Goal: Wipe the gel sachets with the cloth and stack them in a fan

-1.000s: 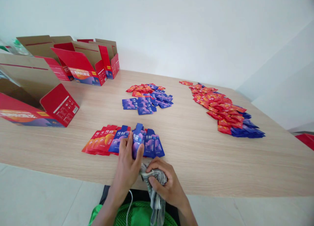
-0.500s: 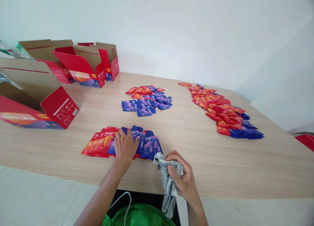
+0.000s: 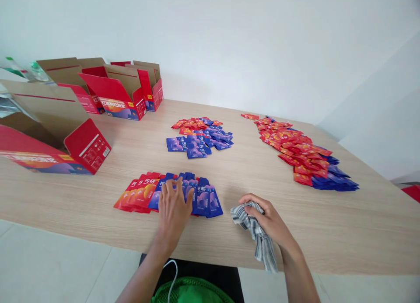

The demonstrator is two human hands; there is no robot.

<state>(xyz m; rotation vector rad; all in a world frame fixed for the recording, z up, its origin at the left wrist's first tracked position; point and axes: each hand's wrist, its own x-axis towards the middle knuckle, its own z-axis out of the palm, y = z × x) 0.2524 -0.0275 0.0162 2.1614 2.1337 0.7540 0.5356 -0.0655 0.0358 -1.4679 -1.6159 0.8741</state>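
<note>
My left hand (image 3: 173, 204) rests with fingers spread over a fanned row of sachets near the table's front edge. Red sachets (image 3: 139, 193) make up the left part of the row, and blue sachets (image 3: 205, 198) overlap along the right part; some of the blue ones lie under my fingers. To the right of the row, my right hand (image 3: 262, 213) grips a crumpled grey-and-white striped cloth (image 3: 254, 224). The cloth's loose end hangs toward the table's front edge.
A mixed pile of red and blue sachets (image 3: 200, 136) lies mid-table. A longer heap (image 3: 292, 149) stretches along the right side. Open red cartons (image 3: 121, 103) stand at the back left, with a nearer open carton (image 3: 87, 145) at the left. Bottles (image 3: 37, 71) show behind them.
My right hand has moved to the right with the cloth, away from the sachet row's right end. My left hand stays on the blue sachets. The view has shifted slightly.
</note>
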